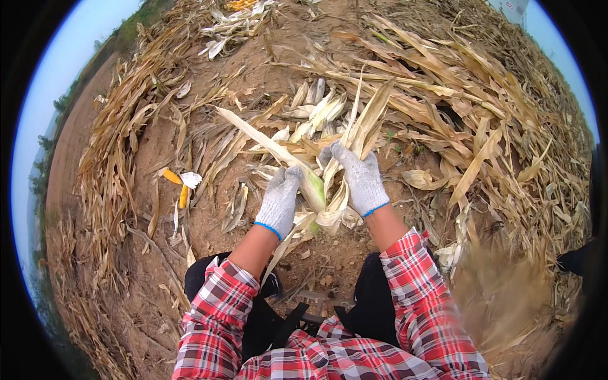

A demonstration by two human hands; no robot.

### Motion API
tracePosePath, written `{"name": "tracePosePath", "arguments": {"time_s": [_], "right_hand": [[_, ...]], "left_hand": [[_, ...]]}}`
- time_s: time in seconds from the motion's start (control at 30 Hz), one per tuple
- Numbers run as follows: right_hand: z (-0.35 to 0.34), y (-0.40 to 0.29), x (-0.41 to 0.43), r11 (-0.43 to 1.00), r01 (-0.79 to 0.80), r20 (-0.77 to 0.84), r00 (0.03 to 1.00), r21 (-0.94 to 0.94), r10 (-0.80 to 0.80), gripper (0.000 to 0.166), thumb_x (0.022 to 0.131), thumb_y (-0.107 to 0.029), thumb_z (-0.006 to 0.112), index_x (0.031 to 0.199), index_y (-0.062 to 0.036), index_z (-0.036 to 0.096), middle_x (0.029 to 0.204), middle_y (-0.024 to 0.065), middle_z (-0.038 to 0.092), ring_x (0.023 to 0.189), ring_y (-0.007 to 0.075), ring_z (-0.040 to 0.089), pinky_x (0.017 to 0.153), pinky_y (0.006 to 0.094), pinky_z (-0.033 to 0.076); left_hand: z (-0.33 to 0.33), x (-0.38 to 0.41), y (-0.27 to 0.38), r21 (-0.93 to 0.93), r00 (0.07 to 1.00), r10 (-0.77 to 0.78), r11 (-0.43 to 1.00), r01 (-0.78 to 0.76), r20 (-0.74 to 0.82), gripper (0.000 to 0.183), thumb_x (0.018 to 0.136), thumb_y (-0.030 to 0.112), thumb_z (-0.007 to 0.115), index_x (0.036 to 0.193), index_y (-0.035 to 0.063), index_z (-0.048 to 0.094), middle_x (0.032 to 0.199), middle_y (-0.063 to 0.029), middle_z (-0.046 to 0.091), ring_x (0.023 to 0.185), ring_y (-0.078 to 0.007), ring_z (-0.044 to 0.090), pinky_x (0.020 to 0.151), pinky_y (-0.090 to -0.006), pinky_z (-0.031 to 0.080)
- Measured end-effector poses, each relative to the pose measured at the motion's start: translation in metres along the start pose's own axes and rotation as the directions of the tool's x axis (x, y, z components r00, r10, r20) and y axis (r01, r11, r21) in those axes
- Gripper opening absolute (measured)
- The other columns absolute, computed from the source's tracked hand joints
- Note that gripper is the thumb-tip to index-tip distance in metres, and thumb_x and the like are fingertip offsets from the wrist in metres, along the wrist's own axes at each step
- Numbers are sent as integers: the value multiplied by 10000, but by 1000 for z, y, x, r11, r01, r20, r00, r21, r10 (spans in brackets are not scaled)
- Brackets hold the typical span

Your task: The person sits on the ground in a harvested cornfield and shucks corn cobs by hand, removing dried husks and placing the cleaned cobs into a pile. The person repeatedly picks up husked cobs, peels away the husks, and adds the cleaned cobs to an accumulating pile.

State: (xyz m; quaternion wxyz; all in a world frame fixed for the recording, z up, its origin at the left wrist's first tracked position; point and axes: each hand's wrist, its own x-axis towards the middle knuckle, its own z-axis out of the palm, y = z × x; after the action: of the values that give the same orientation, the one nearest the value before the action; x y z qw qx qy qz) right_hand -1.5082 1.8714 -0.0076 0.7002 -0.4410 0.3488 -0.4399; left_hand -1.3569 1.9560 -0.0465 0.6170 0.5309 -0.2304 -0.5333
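Both my hands wear whitish knitted gloves with blue cuffs. My left hand [280,198] holds an ear of corn in its husk [314,191] from the left side; a long pale husk leaf reaches up and left from it. The husk looks light green near its base, and no kernels show. My right hand [359,178] grips dry husk leaves [368,121] that spread upward, pulled apart from the ear's right side. Further folded husk [335,213] hangs between the two hands. Just beyond them lies a pile of corn ears in husks [320,114].
Two husked yellow corn cobs [172,176] lie on the soil to the left. Dry cornstalks [456,85] cover the right side. More yellow cobs [241,4] and loose husks [223,35] lie at the far top. A dark shape [577,259] shows at the right rim.
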Motion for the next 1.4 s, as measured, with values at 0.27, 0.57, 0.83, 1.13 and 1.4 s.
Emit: {"name": "tracePosePath", "arguments": {"time_s": [0.27,0.57,0.83,1.13,1.4], "right_hand": [[-22,6,-5,964,-150,188,963,-219,193,299,956,-295,632,1077,-23,664,820,15,650,705,98,578,673,232,487],[-37,40,12,743,82,158,987,-664,33,734,831,-377,773,1364,22,464,1083,160,660,1016,237,626,900,345,485],[-2,-5,-15,179,442,271,772,-879,-575,925,733,-392,824,1445,3,384,1359,223,527,1210,362,543,1019,426,443],[16,23,-12,480,174,312,923,-860,225,791,729,-291,790,1396,-51,438,1166,246,638,1078,390,622,962,424,471],[18,29,-23,592,294,427,900,-751,94,623,768,-276,756,1276,-6,515,1050,254,661,997,369,655,881,402,507]], "left_hand": [[-33,22,30,-419,960,26,896,-146,-280,306,1041,280,474,1194,19,516,1035,-143,640,968,-274,634,926,-401,520],[-53,30,40,-351,889,251,851,-391,-382,303,1020,251,538,1227,30,529,1129,-118,620,1036,-219,608,936,-369,508],[-5,3,53,91,881,331,943,-319,-338,319,997,275,563,1162,2,555,1020,-67,596,900,-138,542,834,-295,455],[-9,10,38,-301,976,198,929,-215,-88,354,1045,319,422,1057,0,574,989,-157,648,955,-259,629,925,-410,497],[-21,6,69,-473,961,230,871,-132,156,293,998,287,562,1102,17,602,877,-103,644,815,-242,639,791,-394,550]]}}
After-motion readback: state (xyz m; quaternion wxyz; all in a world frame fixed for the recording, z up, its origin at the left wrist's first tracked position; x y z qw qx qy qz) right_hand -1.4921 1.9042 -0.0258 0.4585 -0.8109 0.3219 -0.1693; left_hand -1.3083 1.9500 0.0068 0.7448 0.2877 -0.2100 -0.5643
